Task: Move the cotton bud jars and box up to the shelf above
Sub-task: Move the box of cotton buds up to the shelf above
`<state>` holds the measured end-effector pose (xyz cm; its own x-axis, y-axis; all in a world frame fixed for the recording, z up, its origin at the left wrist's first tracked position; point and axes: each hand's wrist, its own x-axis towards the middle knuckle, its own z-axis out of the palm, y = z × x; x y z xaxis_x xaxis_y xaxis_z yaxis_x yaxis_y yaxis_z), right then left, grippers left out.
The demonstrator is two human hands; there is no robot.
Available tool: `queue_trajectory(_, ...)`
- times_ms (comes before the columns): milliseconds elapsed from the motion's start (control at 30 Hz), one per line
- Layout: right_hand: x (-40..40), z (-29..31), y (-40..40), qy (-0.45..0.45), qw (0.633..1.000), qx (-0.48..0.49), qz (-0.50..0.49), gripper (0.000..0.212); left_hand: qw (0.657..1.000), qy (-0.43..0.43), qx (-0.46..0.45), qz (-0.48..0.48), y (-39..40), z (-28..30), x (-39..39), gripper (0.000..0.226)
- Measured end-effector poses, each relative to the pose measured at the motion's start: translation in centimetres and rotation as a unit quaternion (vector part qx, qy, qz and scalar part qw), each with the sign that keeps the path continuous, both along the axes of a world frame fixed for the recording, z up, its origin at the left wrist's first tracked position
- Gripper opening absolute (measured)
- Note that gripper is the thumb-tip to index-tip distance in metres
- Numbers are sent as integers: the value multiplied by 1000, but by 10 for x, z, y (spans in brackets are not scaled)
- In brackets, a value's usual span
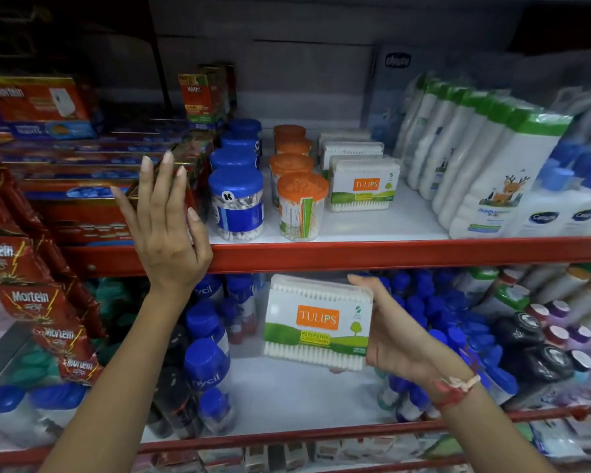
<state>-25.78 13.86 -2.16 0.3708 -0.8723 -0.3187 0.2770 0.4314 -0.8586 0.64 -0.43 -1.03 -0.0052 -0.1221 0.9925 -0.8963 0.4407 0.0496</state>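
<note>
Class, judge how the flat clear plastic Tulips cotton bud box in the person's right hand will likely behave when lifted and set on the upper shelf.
The flat clear plastic Tulips cotton bud box probably feels light: one right hand holds it by its edge. Its smooth plastic may slip. Stood narrow like the matching box on the upper shelf, it could tip.

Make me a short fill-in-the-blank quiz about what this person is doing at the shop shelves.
1. The right hand holds a Tulips cotton bud ____.
2. The front jar beside the blue-lidded jar has an ____ lid.
3. The left hand is open and holds ____.
4. The upper shelf has a ____ front edge.

Missing words: box; orange; nothing; red
</note>
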Motion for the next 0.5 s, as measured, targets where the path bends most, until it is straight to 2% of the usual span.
queue_trajectory(267,5,45,5,-5,998,-58,37,62,1000,-10,7,11,1,1,1,46)
queue_trajectory(500,-6,61,9,2,994,-111,0,63,1000,-15,14,14,2,1,3,44)
